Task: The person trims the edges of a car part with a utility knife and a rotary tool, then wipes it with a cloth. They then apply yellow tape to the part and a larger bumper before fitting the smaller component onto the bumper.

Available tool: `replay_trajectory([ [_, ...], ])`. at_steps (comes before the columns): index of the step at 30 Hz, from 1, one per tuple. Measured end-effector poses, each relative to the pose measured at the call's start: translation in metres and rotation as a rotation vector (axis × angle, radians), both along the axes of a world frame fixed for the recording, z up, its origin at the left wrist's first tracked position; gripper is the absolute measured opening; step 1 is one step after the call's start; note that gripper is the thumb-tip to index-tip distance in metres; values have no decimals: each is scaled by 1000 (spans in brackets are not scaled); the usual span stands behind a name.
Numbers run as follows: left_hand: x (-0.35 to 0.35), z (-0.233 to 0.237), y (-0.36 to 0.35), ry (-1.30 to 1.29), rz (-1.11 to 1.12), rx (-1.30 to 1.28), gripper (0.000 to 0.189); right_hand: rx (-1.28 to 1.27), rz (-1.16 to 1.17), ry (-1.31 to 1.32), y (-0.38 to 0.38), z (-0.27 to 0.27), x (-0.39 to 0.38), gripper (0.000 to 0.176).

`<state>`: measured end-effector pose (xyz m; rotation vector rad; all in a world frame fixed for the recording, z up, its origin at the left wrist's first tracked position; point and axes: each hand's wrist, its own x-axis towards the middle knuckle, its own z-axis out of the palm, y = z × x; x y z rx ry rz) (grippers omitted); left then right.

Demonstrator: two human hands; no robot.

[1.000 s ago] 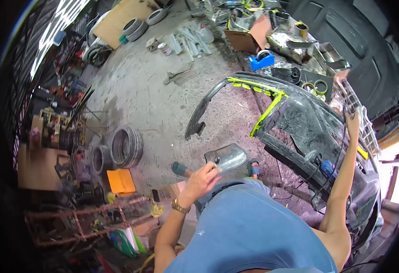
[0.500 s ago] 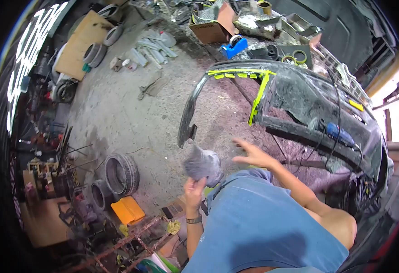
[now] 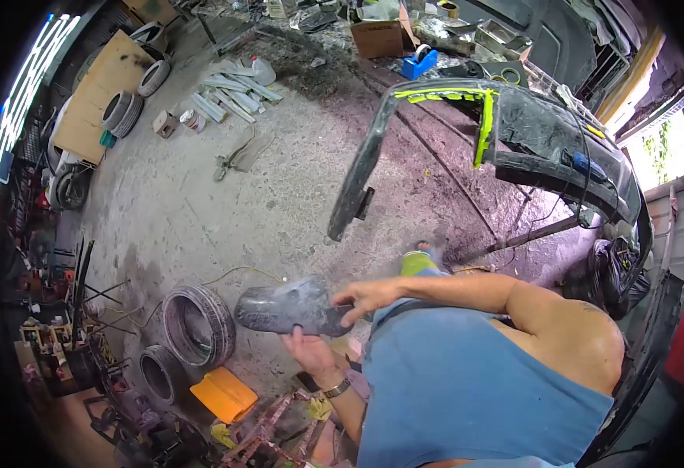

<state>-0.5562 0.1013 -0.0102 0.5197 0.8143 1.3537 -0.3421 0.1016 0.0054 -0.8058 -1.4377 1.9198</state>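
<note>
Support comes first with this dark curved panel (image 3: 289,304), which is in the air before the blue shirt (image 3: 466,382), above the concrete floor (image 3: 279,195). Left hand (image 3: 316,357) holds the near edge, a fingertip at its small hole; right hand (image 3: 367,296) is at the right end, thumb and fingers apart — whether they clamp, I cannot tell. Good handling, I judge, means even, light pressure from both sides, fingers off the dusty face, and the piece well apart from the tyre (image 3: 223,326).
</note>
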Motion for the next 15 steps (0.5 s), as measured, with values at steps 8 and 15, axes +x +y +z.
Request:
replay_trajectory([
  [8,5,-2,114,112,-231,90,52,-215,-409,64,75,-9,-21,34],
  [15,-64,-45,258,860,-336,113,20,-217,-601,168,213,-29,2,24],
])
